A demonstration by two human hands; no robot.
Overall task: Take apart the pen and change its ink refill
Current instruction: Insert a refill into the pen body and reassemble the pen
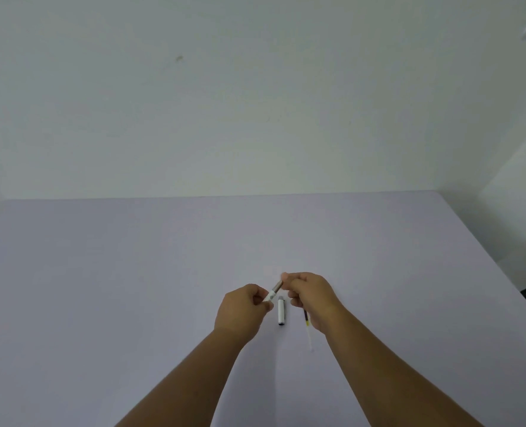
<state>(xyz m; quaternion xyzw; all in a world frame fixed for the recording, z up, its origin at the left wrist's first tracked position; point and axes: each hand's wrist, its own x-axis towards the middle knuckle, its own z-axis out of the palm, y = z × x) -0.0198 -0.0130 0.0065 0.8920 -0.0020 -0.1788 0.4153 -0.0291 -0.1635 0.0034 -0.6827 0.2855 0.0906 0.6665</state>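
Both hands hold the white pen [273,292] a little above the pale lilac table [132,272]. My left hand [243,308] grips the white barrel. My right hand [309,295] pinches the grey front section of the pen at its upper right end. The white pen cap [281,311] lies on the table between the hands, dark end toward me. An ink refill [307,326] with a dark part, a yellow band and a clear tail lies under my right wrist, partly hidden by it.
The table's far edge meets a plain white wall [255,103]. The right edge of the table [502,266] runs diagonally toward me, with dark floor beyond it.
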